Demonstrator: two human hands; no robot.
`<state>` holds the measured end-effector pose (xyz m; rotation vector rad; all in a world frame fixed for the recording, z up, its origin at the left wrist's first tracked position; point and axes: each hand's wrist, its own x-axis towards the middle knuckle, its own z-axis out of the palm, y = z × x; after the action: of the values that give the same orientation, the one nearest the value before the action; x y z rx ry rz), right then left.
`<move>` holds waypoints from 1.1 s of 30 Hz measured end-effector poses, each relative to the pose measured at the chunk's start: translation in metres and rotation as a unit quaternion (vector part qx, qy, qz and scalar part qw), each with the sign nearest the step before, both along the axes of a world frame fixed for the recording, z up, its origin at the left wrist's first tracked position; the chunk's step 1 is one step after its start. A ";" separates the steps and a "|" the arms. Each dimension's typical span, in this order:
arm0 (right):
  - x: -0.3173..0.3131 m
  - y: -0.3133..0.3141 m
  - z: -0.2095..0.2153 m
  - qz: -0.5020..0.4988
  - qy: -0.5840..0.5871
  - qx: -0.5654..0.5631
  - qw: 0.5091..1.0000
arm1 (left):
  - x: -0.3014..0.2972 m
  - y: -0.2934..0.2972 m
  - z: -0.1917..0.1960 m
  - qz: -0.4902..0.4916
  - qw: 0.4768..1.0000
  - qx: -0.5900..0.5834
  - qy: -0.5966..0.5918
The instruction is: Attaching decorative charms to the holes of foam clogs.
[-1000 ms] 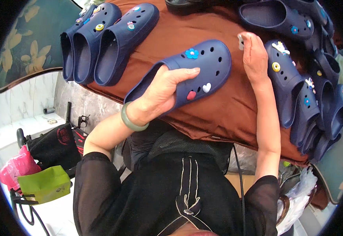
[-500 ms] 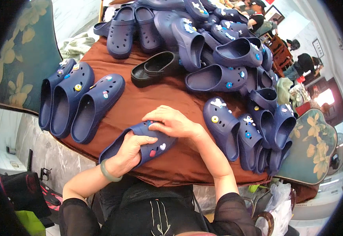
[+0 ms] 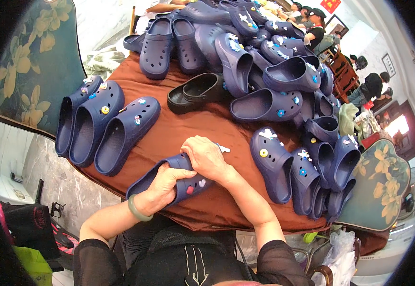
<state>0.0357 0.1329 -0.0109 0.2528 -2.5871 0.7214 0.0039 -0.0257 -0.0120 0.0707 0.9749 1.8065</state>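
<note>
A navy blue clog (image 3: 145,183) with holes rests at the table's near edge, its toe to the right. My left hand (image 3: 165,183) grips it at the opening, fingers inside and thumb on top. My right hand (image 3: 206,156) curls over its upper with bent fingers pressed on it; whether a small charm is under these fingertips is hidden. A pink charm (image 3: 190,189) and a pale heart charm (image 3: 202,183) sit in the clog's holes. A white charm (image 3: 223,148) shows just beyond my right hand; what it is attached to is hidden.
Several decorated navy clogs (image 3: 127,136) stand at the left, and others (image 3: 273,164) at the right. A big heap of navy clogs (image 3: 264,102) fills the far right. One black clog (image 3: 195,92) lies mid-table on the brown cloth (image 3: 193,128). Other people (image 3: 314,33) sit in the background.
My right hand has shifted across the clog's upper with its fingers more curled, and the white charm beyond it now shows. The left hand keeps its grip. The whole view has shifted slightly.
</note>
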 end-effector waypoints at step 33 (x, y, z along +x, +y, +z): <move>0.046 0.032 -0.005 0.002 -0.048 -0.083 0.995 | -0.034 0.026 -0.002 0.003 0.994 -0.016 0.104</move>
<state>0.0819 0.1647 -0.0163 0.1744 -2.5985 0.9660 -0.0300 0.0007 -0.0138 0.2391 1.1509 1.8137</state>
